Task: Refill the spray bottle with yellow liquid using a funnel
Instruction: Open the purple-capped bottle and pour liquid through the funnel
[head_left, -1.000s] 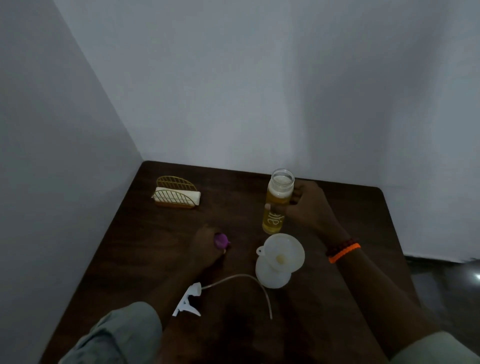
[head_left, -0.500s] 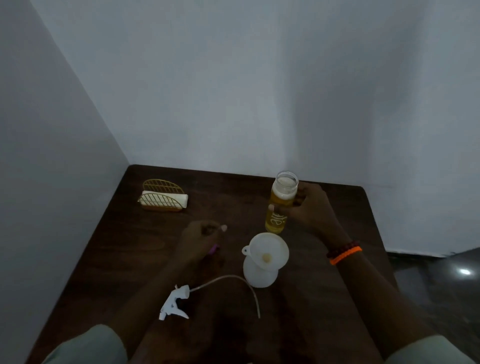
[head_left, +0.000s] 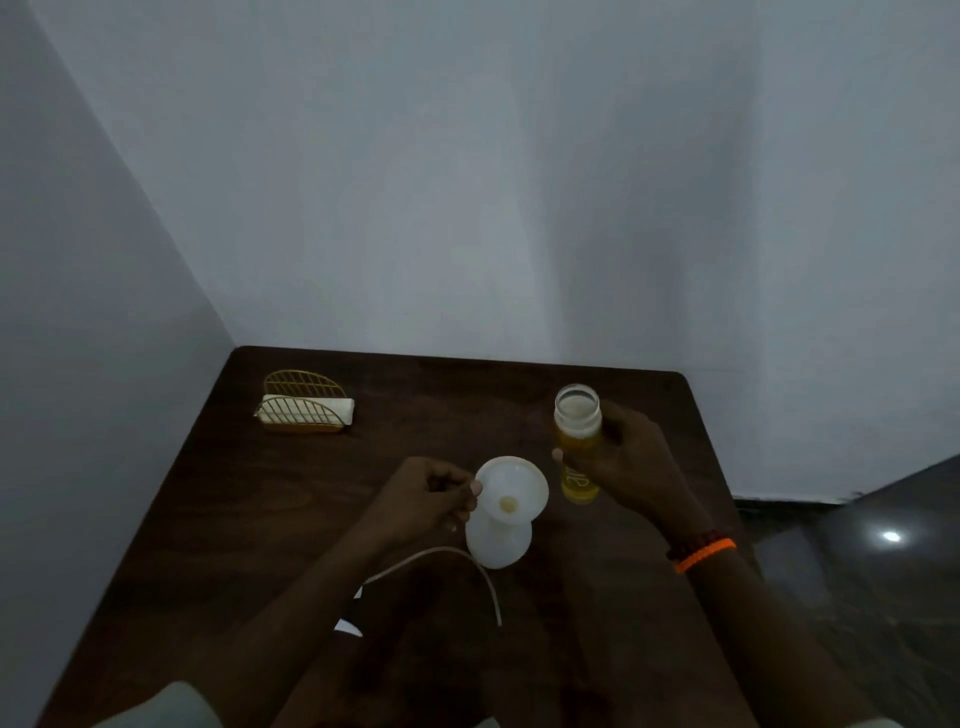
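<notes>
Two bottles are seen on the dark table (head_left: 291, 519). The white spray bottle (head_left: 497, 543) stands near the middle, and a white funnel (head_left: 511, 491) is set in its neck. A little yellow is seen at the bottom of the funnel. The funnel's left edge is pinched by the left hand (head_left: 426, 499), with the fingers curled in. Just to the right, the clear bottle of yellow liquid (head_left: 577, 441) is held up by the right hand (head_left: 631, 467), with the fingers wrapped round its side. Its top is open. An orange band (head_left: 705, 554) is worn on the right wrist. The white spray head (head_left: 349, 626) with its long thin tube (head_left: 467, 564) is laid on the table, nearer the person, partly hidden by the left arm. A gold wire holder (head_left: 304, 401) with something white in it is kept at the far left corner.
</notes>
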